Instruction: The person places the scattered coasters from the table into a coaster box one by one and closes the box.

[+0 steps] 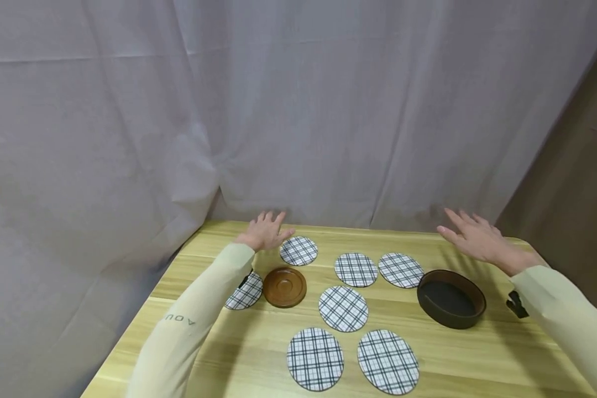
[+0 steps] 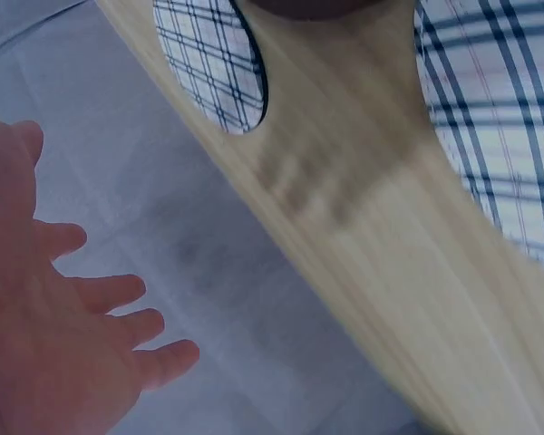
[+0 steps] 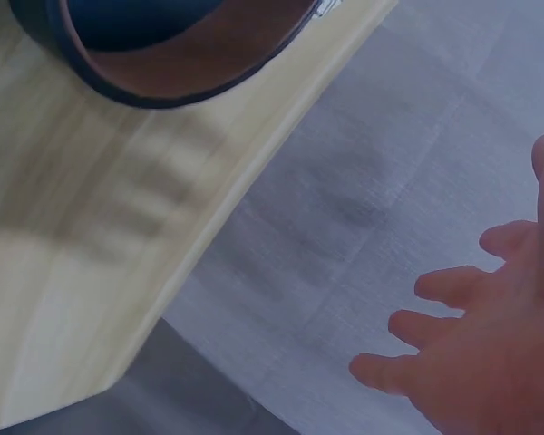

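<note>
The left hand [image 1: 265, 232] hovers with fingers spread and holds nothing, above the far left edge of the wooden table [image 1: 239, 354]. Just beside it, toward the person's right, lies a plaid coaster [image 1: 298, 250]; nearer the person from that hand sits a brown round lid [image 1: 284, 286], with another coaster [image 1: 246, 293] partly under the left sleeve. The right hand [image 1: 475, 239] is also spread and empty, raised over the far right edge. Just below it stands a dark round holder [image 1: 450, 298]. Between the 2 hands lie 5 more plaid coasters, flat and apart.
</note>
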Tool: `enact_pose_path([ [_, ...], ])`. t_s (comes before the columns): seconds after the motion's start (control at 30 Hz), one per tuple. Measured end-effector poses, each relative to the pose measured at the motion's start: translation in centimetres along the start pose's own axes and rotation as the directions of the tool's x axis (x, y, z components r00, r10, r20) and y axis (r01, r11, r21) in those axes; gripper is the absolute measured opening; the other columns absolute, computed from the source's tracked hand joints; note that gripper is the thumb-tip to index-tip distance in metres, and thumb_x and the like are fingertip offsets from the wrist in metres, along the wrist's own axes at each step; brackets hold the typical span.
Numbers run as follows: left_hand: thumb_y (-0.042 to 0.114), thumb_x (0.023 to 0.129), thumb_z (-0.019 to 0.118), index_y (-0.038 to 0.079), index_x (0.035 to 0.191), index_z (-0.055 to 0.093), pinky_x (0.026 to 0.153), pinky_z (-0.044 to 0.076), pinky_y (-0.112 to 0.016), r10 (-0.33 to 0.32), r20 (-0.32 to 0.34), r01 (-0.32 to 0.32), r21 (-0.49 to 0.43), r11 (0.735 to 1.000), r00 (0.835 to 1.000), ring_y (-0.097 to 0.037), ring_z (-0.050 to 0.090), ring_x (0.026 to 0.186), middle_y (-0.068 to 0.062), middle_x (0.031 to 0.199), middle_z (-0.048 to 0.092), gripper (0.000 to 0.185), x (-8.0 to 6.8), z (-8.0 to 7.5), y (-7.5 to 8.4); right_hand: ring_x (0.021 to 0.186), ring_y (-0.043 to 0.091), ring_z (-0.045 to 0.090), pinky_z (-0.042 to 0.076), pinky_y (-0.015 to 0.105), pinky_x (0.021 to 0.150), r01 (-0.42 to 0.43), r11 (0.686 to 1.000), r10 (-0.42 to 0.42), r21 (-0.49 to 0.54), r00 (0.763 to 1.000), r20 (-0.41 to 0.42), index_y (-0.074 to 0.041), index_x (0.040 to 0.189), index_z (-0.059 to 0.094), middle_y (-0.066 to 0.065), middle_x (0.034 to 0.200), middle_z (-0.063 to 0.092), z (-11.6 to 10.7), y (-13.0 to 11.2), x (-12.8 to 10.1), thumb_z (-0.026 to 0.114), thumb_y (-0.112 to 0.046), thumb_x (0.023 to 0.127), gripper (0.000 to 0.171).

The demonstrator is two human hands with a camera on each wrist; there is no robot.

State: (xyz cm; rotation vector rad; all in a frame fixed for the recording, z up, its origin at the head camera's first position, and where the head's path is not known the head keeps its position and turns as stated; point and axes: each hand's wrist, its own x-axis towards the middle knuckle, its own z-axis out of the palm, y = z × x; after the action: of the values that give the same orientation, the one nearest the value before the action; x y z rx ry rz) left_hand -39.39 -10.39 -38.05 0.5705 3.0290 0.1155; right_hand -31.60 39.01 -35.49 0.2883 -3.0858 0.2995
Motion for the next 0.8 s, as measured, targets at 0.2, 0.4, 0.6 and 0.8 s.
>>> enact_pose_path([
  [0.2,0.063,0.099,0.031,0.016,0.158,0.017,0.118,0.023,-0.059,0.001,0.004,-0.001,-0.060,0.998,1.000,-0.043,0.022,0.147,-0.022,0.160,0.023,0.077,0.4,0.8,0.9,0.133,0.069,0.014,0.013,0.081,0.100,0.058,0.995,-0.056,0.082,0.998,-0.022,0.001,0.155,0.009,0.044,0.151,0.013,0.7,0.8,-0.7,0.034,-0.049,0.104,0.076],
  [0.4,0.065,0.099,0.029,0.014,0.157,0.018,0.118,0.026,-0.057,0.027,0.012,-0.026,-0.076,0.997,1.000,-0.042,0.025,0.147,-0.021,0.160,0.025,0.079,0.9,1.6,2.0,0.139,0.061,0.014,0.014,0.075,0.107,0.085,0.980,-0.080,0.183,0.996,-0.035,0.001,0.156,0.005,0.037,0.156,0.011,1.1,1.2,-2.1,0.038,-0.045,0.104,0.076],
  [0.6,0.064,0.099,0.031,0.016,0.157,0.020,0.115,0.030,-0.057,0.034,0.012,-0.033,-0.109,0.993,0.999,-0.040,0.027,0.146,-0.020,0.158,0.028,0.076,1.6,2.6,3.3,0.136,0.061,0.021,0.023,0.074,0.104,0.070,0.972,-0.064,0.225,0.997,-0.032,-0.006,0.157,0.000,0.035,0.157,0.010,2.1,1.7,-3.0,0.038,-0.044,0.105,0.075],
  [0.8,0.060,0.101,0.031,0.014,0.156,0.024,0.119,0.028,-0.052,0.068,0.025,-0.064,-0.122,0.990,0.997,-0.039,0.027,0.147,-0.018,0.158,0.030,0.072,1.7,3.5,4.9,0.124,0.064,0.038,0.038,0.072,0.091,0.064,0.955,-0.046,0.291,0.997,-0.066,-0.012,0.158,0.005,0.041,0.150,0.025,3.0,2.3,-4.3,0.038,-0.039,0.106,0.068],
])
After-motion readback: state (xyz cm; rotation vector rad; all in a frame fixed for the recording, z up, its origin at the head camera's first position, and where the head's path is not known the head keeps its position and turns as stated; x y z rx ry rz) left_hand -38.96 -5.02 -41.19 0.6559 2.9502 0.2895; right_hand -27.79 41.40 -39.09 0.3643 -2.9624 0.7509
